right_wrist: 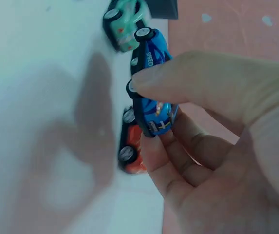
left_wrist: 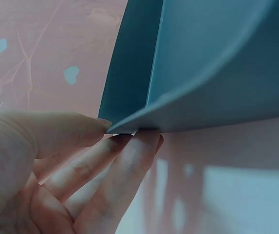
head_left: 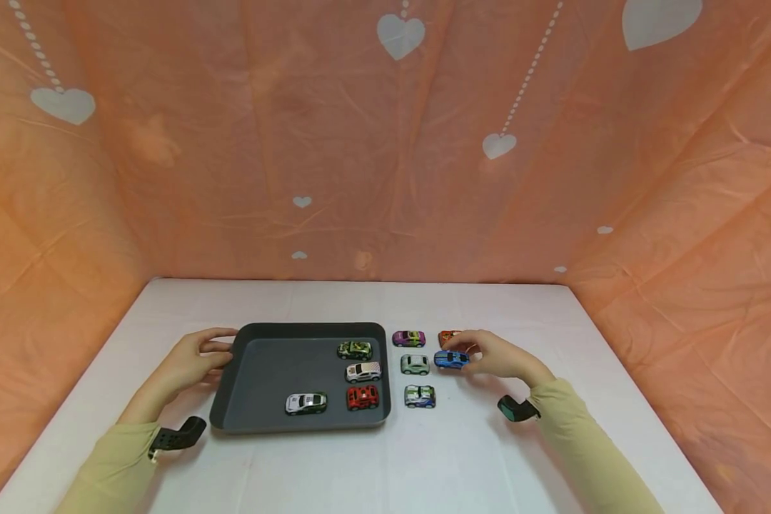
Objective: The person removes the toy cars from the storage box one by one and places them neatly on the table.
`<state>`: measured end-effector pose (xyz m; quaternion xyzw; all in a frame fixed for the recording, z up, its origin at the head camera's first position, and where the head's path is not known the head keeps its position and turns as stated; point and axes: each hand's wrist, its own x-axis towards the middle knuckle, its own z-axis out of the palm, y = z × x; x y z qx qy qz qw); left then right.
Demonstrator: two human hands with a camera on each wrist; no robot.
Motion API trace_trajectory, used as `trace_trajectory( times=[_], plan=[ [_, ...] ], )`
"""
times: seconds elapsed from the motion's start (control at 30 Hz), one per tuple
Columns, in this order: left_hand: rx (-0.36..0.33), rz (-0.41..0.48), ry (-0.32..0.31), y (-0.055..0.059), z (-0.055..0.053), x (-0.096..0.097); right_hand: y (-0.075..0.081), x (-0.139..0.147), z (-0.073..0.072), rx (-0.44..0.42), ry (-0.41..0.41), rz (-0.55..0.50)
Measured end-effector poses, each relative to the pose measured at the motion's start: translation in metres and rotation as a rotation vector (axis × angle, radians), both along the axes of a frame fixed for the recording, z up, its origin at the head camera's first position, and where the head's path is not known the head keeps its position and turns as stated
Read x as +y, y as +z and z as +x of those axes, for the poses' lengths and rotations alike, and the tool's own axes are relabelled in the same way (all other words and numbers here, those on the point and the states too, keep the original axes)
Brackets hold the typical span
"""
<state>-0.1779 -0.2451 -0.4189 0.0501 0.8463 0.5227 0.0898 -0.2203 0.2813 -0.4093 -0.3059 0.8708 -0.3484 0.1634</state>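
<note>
My left hand (head_left: 193, 363) grips the left rim of a dark grey tray (head_left: 263, 371); in the left wrist view the thumb is at the rim and the fingers are beneath it. With thumb and fingers, my right hand (head_left: 497, 357) pinches a blue toy car (head_left: 451, 359), seen close in the right wrist view (right_wrist: 154, 105) above the white table. Partly hidden behind that hand is an orange-red toy car (head_left: 448, 335). Inside the tray stand a camouflage car (head_left: 355, 350), a whitish car (head_left: 363, 371), a red car (head_left: 363, 397) and a silver-white car (head_left: 305, 403).
Between the tray and my right hand stand a purple car (head_left: 409, 338), a pale green car (head_left: 415, 364) and a white, blue and green car (head_left: 420, 396). Orange cloth (head_left: 360, 143) with hearts walls the white table (head_left: 424, 464) at the back and sides.
</note>
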Motion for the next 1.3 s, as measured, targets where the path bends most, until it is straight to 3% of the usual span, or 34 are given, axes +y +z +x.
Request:
trace_trajectory(
  times=[0.53,1.3],
  plan=[
    [-0.011,0.011,0.001,0.000,0.000,0.001,-0.022,0.013,0.003,0.001,-0.079,-0.002],
    [-0.013,0.031,-0.007,0.002,0.001,0.000,-0.024,0.012,0.005,0.022,-0.087,0.014]
  ],
)
